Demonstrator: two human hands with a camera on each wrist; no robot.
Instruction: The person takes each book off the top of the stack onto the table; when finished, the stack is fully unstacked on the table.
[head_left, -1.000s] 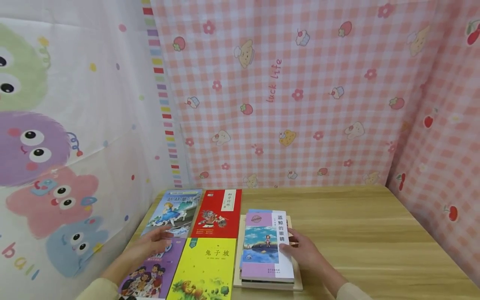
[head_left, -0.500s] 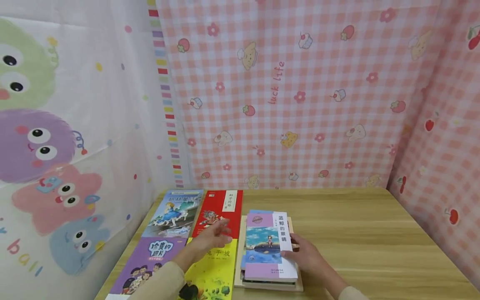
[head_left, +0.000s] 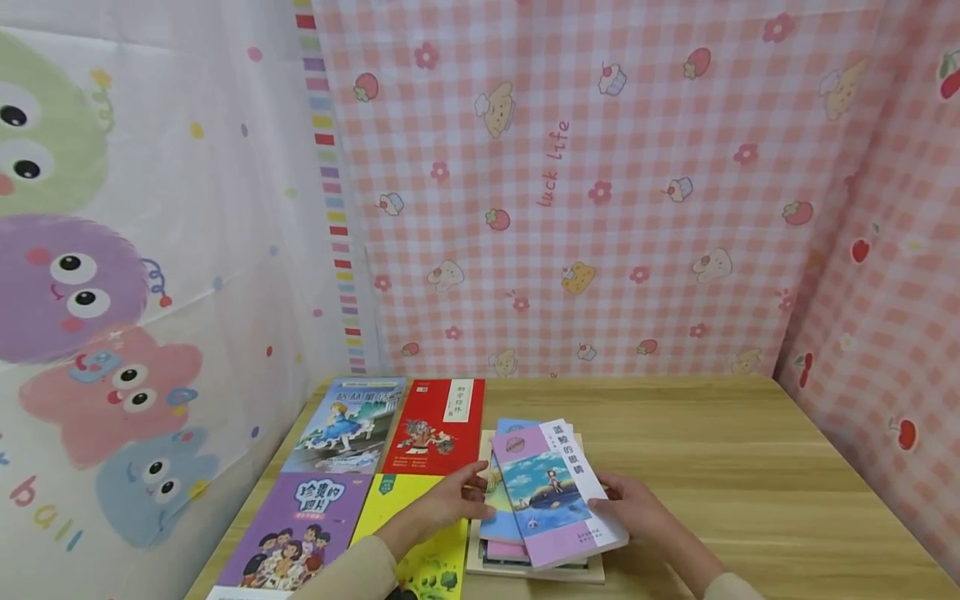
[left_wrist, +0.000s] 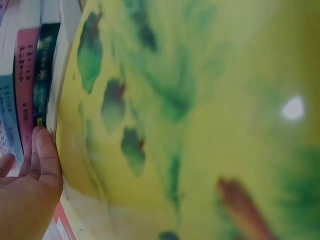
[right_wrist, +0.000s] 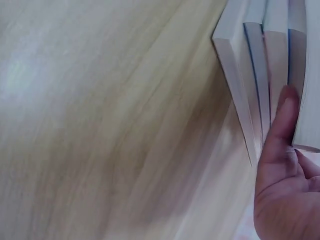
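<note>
A purple-and-white book point(head_left: 551, 492) with a sea picture lies turned askew on top of a stack. My right hand point(head_left: 636, 512) pinches its right edge, thumb on the cover. Beneath it shows a blue book point(head_left: 497, 527), and the stack's lowest book point(head_left: 551, 576) is pale cream. At the stack's left side is my left hand point(head_left: 444, 502), fingers loosely bent. In the left wrist view its fingertips are right at the pink spine point(left_wrist: 26, 85) and the dark green spine point(left_wrist: 45, 70). The page edges point(right_wrist: 275, 55) fan apart above my right thumb in the right wrist view.
Left of the stack lie a red book point(head_left: 431, 425), a yellow book point(head_left: 401, 500) partly under my left forearm, a purple book point(head_left: 296, 525) and a blue fairy-tale book point(head_left: 345, 425). Bare wooden table point(head_left: 720, 467) extends rightward. Patterned curtains point(head_left: 600, 250) hang around it.
My left hand has moved right from over the purple book, across the yellow one, to the stack. The top book has turned askew, its lower end swinging right with my right hand.
</note>
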